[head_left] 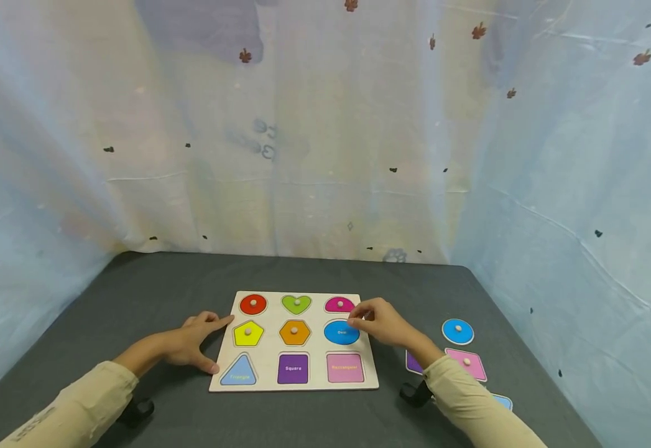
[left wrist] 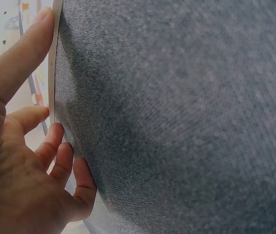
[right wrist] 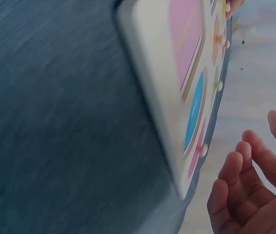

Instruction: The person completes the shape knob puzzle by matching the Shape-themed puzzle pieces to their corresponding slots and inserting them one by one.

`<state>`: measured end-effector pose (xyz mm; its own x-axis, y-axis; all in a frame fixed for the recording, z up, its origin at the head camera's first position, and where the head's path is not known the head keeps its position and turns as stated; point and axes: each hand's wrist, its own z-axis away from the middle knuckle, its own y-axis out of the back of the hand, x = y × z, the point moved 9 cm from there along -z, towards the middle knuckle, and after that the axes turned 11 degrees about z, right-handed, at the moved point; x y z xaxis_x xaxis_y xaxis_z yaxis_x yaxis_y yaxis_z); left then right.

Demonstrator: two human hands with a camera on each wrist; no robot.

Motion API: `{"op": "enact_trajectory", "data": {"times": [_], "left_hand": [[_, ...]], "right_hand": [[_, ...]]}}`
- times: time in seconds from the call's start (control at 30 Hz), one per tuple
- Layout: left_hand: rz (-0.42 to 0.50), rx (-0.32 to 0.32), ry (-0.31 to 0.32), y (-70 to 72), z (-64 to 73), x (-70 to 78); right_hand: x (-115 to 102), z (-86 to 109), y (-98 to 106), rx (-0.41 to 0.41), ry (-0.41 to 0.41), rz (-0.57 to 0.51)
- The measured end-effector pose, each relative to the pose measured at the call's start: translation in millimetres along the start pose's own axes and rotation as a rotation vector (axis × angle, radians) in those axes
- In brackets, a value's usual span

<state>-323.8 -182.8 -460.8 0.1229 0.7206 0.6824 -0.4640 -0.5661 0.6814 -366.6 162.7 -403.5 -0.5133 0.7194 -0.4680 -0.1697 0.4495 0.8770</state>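
A wooden shape puzzle board (head_left: pixel 314 300) lies on the table, its left edge touched by the spread thumb and forefinger of my left hand (head_left: pixel 188 341). In the left wrist view those fingers lie along the board edge (left wrist: pixel 53 63). Over the board's right side, near the blue oval recess (head_left: pixel 339 334), hovers my right hand (head_left: pixel 385 323), its fingers bent loosely with nothing between them. Knobbed pieces sit in the board: a red circle (head_left: pixel 249 307), green heart (head_left: pixel 288 303), magenta half circle (head_left: pixel 333 306), yellow pentagon (head_left: pixel 242 339) and orange hexagon (head_left: pixel 288 339).
Right of the board lie a loose blue oval piece (head_left: pixel 452 338), a pink rectangle piece (head_left: pixel 475 368), a purple square piece (head_left: pixel 412 363) and a light blue piece (head_left: pixel 504 401), the last two partly hidden by the right arm. Bare recesses show a triangle (head_left: pixel 239 368), square (head_left: pixel 293 376) and rectangle (head_left: pixel 344 375).
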Motion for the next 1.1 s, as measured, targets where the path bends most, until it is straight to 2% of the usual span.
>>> {"op": "enact_trajectory", "data": {"times": [0.53,0.83,1.1], "left_hand": [[0.010,0.004,-0.011,0.9,1.4,0.1],[0.017,0.008,-0.010,-0.1,2.5,2.0],[0.013,0.013,-0.013,0.5,3.5,2.4]], "right_hand": [[52.8,33.2,28.5,0.049,-0.086,0.009],[74.6,52.4,48.1,0.119,-0.080,0.067],[100.0,71.7,64.9,0.145,-0.160,0.111]]}}
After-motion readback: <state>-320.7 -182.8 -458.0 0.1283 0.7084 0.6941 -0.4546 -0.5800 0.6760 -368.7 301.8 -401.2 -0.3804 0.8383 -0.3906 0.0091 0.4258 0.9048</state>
